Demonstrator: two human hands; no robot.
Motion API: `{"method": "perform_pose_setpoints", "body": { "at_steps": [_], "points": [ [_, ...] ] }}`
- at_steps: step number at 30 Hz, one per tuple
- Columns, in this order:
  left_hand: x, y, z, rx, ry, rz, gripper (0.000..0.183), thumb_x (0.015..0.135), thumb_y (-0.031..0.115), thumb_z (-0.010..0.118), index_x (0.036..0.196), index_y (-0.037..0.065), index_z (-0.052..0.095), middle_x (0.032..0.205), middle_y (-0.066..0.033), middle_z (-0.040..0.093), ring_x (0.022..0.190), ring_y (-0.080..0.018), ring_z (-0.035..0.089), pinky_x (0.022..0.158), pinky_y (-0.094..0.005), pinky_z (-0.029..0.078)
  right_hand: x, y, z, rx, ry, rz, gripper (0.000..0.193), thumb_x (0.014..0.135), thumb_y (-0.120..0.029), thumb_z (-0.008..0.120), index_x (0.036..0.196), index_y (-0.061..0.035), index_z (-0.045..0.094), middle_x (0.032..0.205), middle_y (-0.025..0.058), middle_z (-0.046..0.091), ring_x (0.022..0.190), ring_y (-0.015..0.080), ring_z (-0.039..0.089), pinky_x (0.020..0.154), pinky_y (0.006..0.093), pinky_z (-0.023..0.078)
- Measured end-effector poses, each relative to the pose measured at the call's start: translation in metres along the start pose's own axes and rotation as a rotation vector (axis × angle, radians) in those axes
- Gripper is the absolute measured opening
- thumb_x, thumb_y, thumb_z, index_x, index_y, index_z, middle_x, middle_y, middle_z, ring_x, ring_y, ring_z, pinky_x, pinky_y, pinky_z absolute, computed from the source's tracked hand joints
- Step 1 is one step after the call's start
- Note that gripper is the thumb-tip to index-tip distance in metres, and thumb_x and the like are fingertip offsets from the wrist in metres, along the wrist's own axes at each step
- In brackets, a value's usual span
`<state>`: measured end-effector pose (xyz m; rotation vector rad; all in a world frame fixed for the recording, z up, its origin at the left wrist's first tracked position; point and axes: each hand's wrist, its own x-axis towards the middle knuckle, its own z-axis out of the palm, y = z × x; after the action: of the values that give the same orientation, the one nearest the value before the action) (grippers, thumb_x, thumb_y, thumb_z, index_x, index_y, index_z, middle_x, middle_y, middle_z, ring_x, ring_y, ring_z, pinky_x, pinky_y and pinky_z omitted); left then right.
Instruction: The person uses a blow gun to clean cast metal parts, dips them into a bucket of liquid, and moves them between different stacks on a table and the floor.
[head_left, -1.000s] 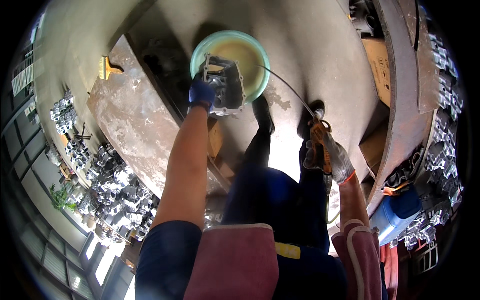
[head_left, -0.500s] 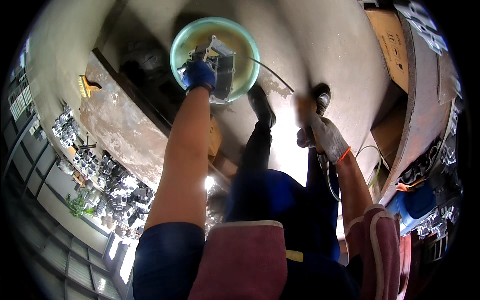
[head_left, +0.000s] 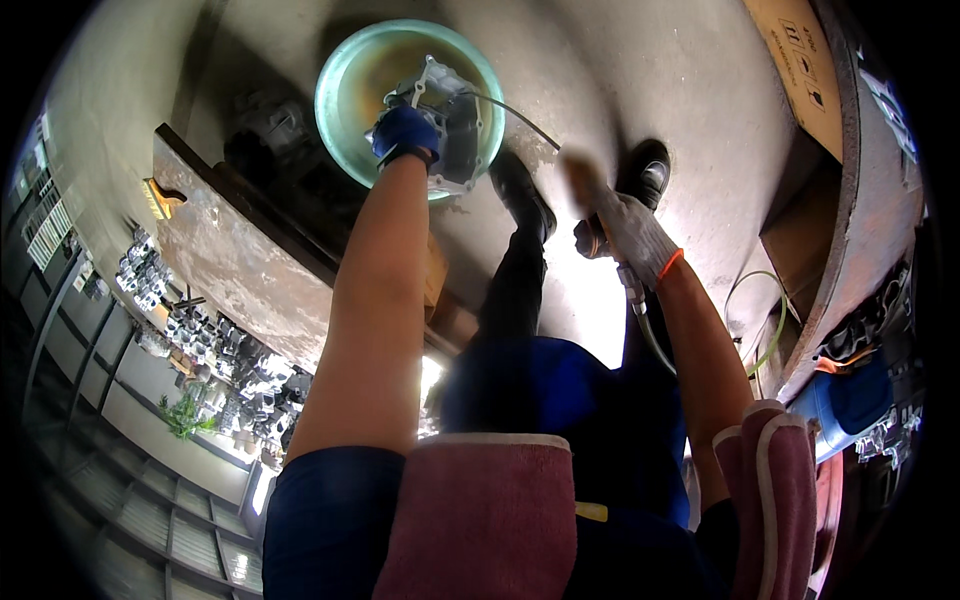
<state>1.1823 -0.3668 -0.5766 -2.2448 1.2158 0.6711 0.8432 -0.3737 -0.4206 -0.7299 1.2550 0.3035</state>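
My left hand (head_left: 405,133), in a blue glove, grips a grey cast-metal housing (head_left: 462,140) with a flanged, bolt-holed rim. The housing is tilted over a round green basin (head_left: 331,100) with murky brownish liquid inside. In a greyish-white glove with an orange cuff, my right hand (head_left: 632,235) is closed round an air blow gun (head_left: 592,238). From the gun a long thin nozzle tube (head_left: 530,127) reaches left, its tip over the housing's inner side. Whether the tip touches metal I cannot tell. Part of the gun's front is blurred. A hose (head_left: 652,340) hangs from its handle.
My shoes (head_left: 648,172) stand just right of the basin. On the left lies a worn-topped bench (head_left: 235,255) with a yellow brush (head_left: 160,198). Cardboard boxes (head_left: 795,75) and a curved-looking table edge (head_left: 845,190) are at the right. Several metal parts (head_left: 235,350) lie farther left.
My right hand has moved left and up with the blow gun, bringing the nozzle tip from beside the housing to over it. The housing has turned slightly in my left hand.
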Motion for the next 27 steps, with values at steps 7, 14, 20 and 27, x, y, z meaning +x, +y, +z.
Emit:
{"method": "perform_pose_setpoints", "body": {
  "at_steps": [7,14,20,27],
  "points": [
    [-0.005,0.011,-0.021,-0.071,-0.042,-0.025,0.027,0.087,0.023,0.057,0.107,0.005,0.062,0.107,-0.0188,0.066,0.101,-0.035,0.065,0.087,-0.0443,0.051,0.035,0.009,0.014,-0.087,0.051,-0.053,0.068,0.096,-0.057,0.034,0.088,0.0042,0.063,0.064,0.0136,0.06,0.064,0.0246,0.06,0.067,0.0341,0.048],
    [0.006,0.01,-0.014,-0.097,-0.045,-0.005,0.025,0.088,0.02,0.055,0.105,0.005,0.065,0.109,-0.0195,0.066,0.102,-0.0358,0.064,0.087,-0.044,0.051,0.037,-0.02,0.037,-0.021,0.045,-0.102,0.067,0.095,-0.057,0.038,0.084,0.0033,0.064,0.064,0.0109,0.06,0.06,0.0204,0.062,0.064,0.0332,0.05],
    [0.015,0.004,-0.011,-0.086,-0.031,0.043,0.026,0.088,0.02,0.054,0.107,0.004,0.062,0.105,-0.0213,0.066,0.1,-0.0373,0.063,0.085,-0.0445,0.05,0.05,-0.012,0.048,0.087,-0.05,0.004,0.06,0.096,-0.051,0.04,0.088,0.0029,0.064,0.068,0.0103,0.062,0.059,0.0208,0.062,0.067,0.0342,0.051],
    [0.024,-0.005,-0.004,-0.06,-0.12,0.082,0.023,0.084,0.015,0.056,0.103,0.004,0.061,0.101,-0.0231,0.066,0.097,-0.0397,0.063,0.08,-0.045,0.052,0.04,-0.013,0.048,-0.549,-0.033,-0.304,0.053,0.096,-0.047,0.043,0.099,0.0011,0.063,0.074,0.0139,0.064,0.076,0.0277,0.064,0.08,0.0389,0.049]
  ]
}}
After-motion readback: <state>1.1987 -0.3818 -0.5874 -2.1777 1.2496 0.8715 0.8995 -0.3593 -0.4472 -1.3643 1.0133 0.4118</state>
